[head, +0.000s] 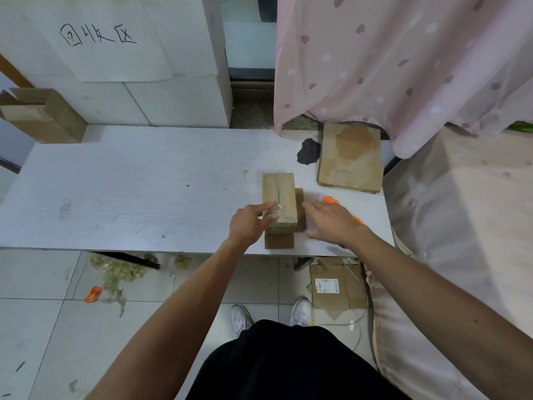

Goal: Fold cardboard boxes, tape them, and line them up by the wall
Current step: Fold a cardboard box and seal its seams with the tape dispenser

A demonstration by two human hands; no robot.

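Near the front edge of the white table [129, 183] sits the small cardboard box [284, 194], seam up. The left hand [249, 223] rests near-straight fingers on its near end. The right hand [334, 222] hovers beside it, fingers spread, over an orange tool [330, 200], possibly a tape cutter. The box looks light and stiff but crushable, so it is best gripped by its long side walls.

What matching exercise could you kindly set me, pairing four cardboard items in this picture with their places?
Things:
1. small box
2. flat cardboard stack
3. open box
4. labelled cardboard

Places:
A. on the floor
B. far left, by the wall
C. touched by the left hand
D. far right corner of the table

Pairs: 1-C, 2-D, 3-B, 4-A.
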